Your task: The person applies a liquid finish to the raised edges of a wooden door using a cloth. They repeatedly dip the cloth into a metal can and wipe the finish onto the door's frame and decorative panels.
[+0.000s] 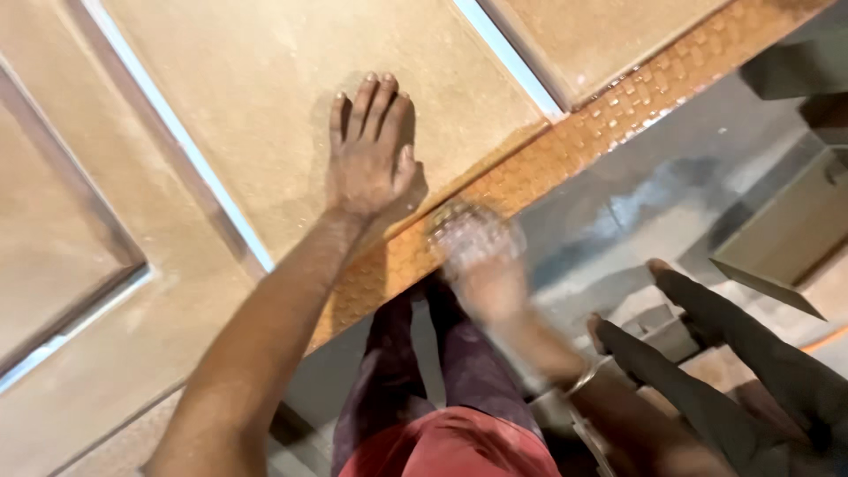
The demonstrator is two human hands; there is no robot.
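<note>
The moulded door panel (265,97) lies flat across the upper left of my view, tan and dusty, with recessed sections edged by pale grooves. Its near edge (565,146) shows an orange, textured band running diagonally. My left hand (371,159) rests palm-down on the central raised section, fingers (375,102) straight and close together, gripping nothing, just pressing.

My right hand (481,256) sits at that orange edge, blurred in motion; it seems to hold a pale wad, perhaps an abrasive pad, but I cannot tell how the fingers are set.

To work this edge well, I judge I should keep the left palm firmly planted so the panel does not slide, and run even strokes along the band.

Another person's dark-trousered legs (751,353) stand to the right on the grey floor (636,203).
</note>
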